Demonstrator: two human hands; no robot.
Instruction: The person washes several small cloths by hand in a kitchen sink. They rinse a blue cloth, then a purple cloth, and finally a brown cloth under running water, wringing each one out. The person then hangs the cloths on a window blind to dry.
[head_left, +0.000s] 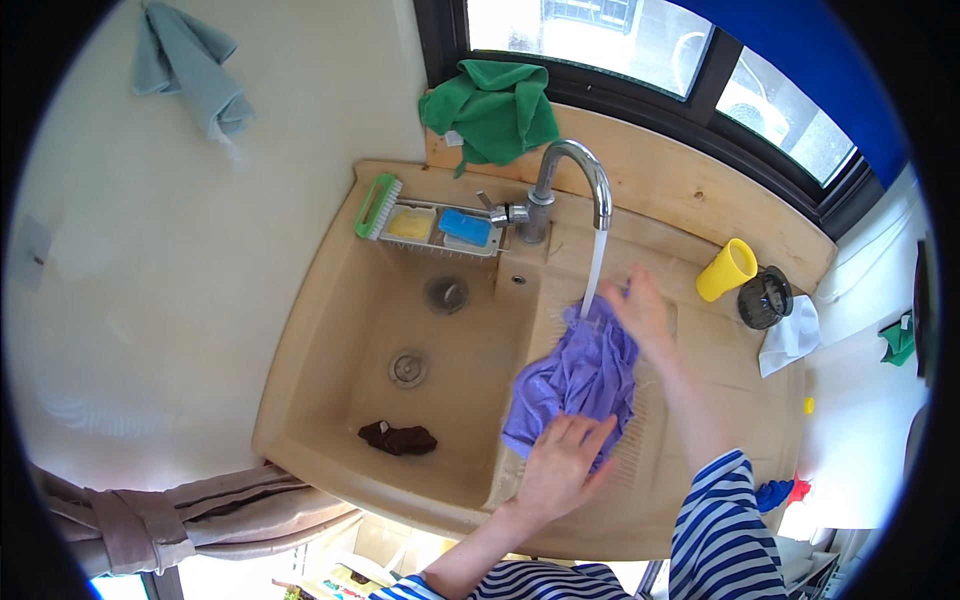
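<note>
A wet purple cloth (577, 371) lies bunched on the ribbed drainboard, right of the sink basin. Water (594, 274) runs onto its far end from the chrome faucet (601, 199). My left hand (559, 469) is over the cloth's near end, fingers spread, apparently touching it. Beside the stream, at the cloth's far right edge, is my right hand (637, 311), blurred, with its fingers apart; whether it touches the fabric is unclear. Neither hand visibly grips anything.
The beige basin (337, 337) holds a dark brown cloth (397, 438). Behind it, a wire rack holds a blue sponge (465, 226), a yellow soap bar (411, 223) and a green brush (378, 207). A yellow cup (726, 270) and dark jar (763, 298) stand at right. A green towel (491, 112) hangs by the window.
</note>
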